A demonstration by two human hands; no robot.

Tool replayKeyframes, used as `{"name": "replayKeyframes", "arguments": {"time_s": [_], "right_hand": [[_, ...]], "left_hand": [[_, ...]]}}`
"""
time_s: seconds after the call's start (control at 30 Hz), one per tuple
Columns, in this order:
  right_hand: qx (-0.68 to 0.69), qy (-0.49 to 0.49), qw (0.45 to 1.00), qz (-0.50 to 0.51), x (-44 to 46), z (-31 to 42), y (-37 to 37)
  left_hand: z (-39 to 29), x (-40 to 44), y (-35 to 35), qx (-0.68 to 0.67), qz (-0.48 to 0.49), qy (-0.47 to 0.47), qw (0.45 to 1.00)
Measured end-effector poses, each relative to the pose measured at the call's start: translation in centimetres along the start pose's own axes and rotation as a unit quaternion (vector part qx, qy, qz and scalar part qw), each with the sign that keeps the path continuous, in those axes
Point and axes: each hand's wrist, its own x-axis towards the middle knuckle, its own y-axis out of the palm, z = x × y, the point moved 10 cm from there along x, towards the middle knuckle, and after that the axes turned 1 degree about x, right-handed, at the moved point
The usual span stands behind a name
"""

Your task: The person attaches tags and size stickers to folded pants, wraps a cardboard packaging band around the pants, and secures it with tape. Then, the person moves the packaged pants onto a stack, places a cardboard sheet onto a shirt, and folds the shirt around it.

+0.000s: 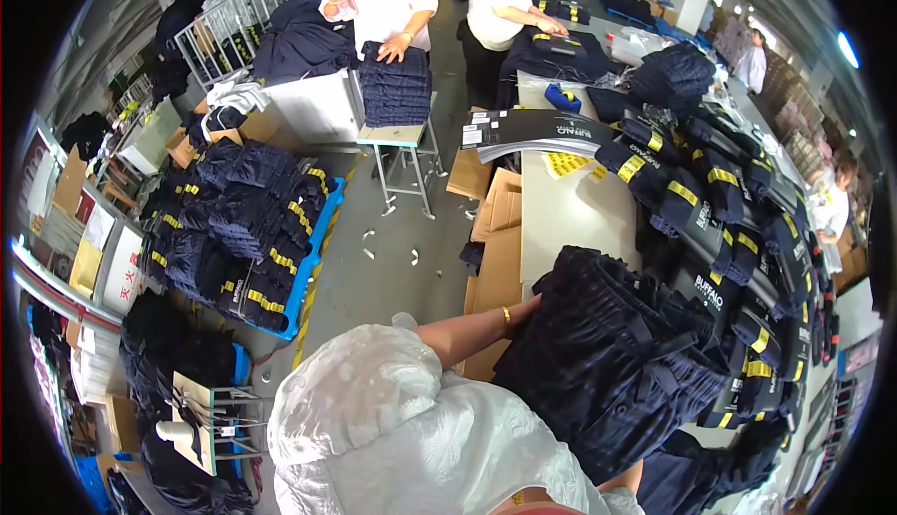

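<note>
A thick pile of dark navy drawstring trousers (617, 356) is held up in front of my body, its elastic waistbands facing upward. My left hand (529, 313), below a gold bracelet, goes in against the far left side of the pile; its fingers are hidden behind the cloth. From the near side, my right hand (630, 479) reaches under the pile, and only a bit of the wrist area shows. Beyond the trousers lies a pale worktable (570, 211). A fanned stack of printed card sleeves (537, 130) rests at its far end.
Packed dark garments with yellow stickers (719, 178) heap along the right. Folded garments (248, 202) fill a blue pallet (313, 263) at left. A co-worker (397, 1) touches a stack on a small stool (397, 135); another person (505, 6) works farther right. Cardboard boxes (497, 211) line the table's left side.
</note>
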Motion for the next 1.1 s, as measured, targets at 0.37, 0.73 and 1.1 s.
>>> {"name": "replayKeyframes", "arguments": {"time_s": [0.37, 0.73, 1.1], "right_hand": [[0.026, -0.062, 0.977, -0.202, -1.3, 0.4, -0.5], [0.072, 0.077, 0.867, 0.487, 1.0, -3.2, 12.5], [0.170, 0.155, 0.899, 0.372, 3.6, -2.8, 11.2]], "left_hand": [[2.0, 3.4, -1.3, -0.117, 0.028, 0.095, 0.988], [-3.7, 1.1, -8.4, 0.254, -0.318, 0.246, 0.880], [-6.8, 3.5, -5.2, 0.058, -0.106, 0.158, 0.980]]}}
